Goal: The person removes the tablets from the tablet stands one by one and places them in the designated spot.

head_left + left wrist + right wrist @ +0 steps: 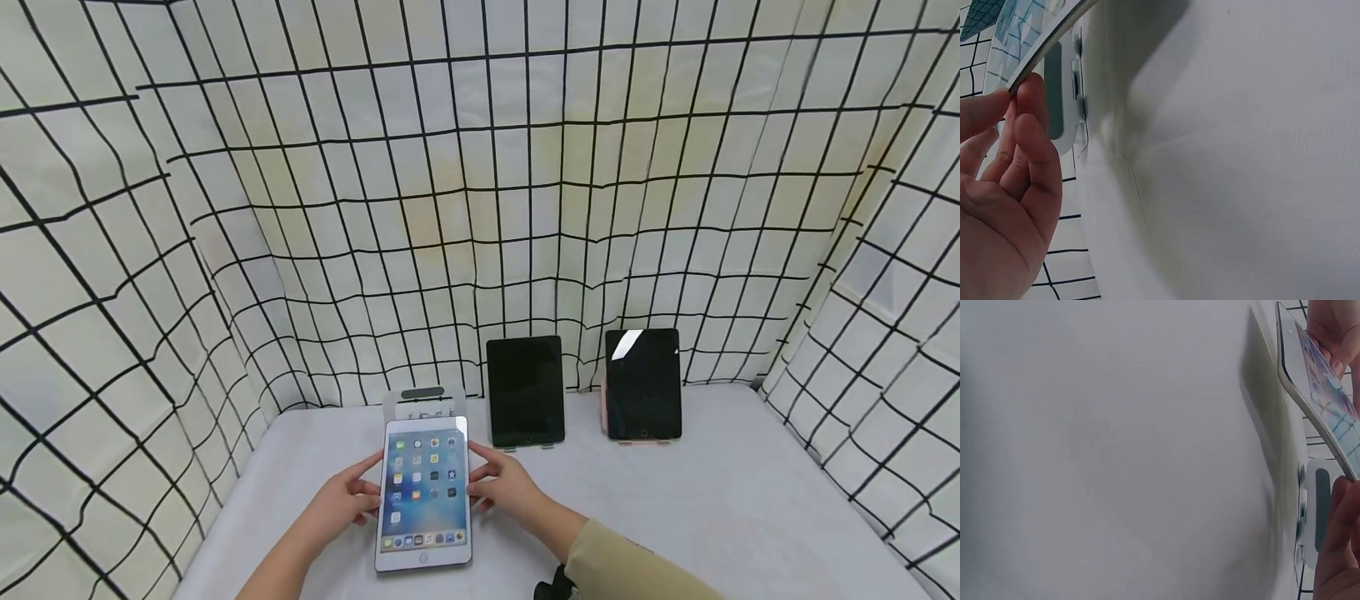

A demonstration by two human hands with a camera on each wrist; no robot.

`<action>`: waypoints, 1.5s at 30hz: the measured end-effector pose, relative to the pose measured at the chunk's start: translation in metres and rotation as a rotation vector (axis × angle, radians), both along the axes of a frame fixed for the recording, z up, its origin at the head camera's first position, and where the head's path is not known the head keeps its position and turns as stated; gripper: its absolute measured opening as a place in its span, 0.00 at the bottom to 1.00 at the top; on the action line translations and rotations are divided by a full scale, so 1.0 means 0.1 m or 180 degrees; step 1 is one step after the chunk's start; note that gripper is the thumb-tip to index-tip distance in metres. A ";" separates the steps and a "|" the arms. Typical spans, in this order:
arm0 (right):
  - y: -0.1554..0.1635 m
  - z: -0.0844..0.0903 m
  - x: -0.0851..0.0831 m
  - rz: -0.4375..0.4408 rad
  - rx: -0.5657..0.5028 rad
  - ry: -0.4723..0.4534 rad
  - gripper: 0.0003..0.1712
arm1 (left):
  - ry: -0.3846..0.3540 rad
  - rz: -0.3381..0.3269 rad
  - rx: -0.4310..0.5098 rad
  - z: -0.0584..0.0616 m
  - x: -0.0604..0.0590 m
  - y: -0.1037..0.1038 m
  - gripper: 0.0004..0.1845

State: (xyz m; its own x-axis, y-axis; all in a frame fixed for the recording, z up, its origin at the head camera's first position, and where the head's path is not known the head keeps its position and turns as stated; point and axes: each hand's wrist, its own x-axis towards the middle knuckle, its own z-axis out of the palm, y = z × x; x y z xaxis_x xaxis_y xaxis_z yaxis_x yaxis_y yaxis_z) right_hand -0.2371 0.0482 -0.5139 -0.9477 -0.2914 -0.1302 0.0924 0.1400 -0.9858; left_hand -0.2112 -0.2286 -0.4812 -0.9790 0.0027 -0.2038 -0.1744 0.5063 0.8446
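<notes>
A white tablet [423,492] with a lit screen full of app icons is held up over the table, tilted toward the head camera. My left hand [339,502] pinches its left edge between thumb and fingers. On the opposite edge my right hand [510,486] grips it the same way. Both wrist views show the tablet's thin rim between fingertips, with its shadow on the cloth below. Just behind it stands a white tablet stand [387,407] with a grey-green pad [422,392], its lower part hidden by the tablet in the head view.
Two dark-screened tablets lean on stands at the back: a black one [526,392] in the middle and another [643,383] on a pink stand [603,404] farther right. White cloth covers the table [675,517]. Grid-patterned curtains [525,208] enclose the back and sides.
</notes>
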 end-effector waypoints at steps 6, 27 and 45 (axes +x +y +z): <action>-0.05 -0.01 0.03 0.0037 -0.0046 -0.0120 0.42 | -0.0074 -0.0013 0.0003 0.01 0.02 -0.02 0.38; -0.20 -0.09 0.17 0.0051 0.0062 -0.0499 0.41 | -0.0492 -0.0015 -0.0204 -0.08 0.09 -0.11 0.37; -0.26 -0.08 0.27 0.0140 0.0399 -0.0845 0.38 | -0.0832 -0.0208 -0.0253 -0.14 0.19 -0.17 0.36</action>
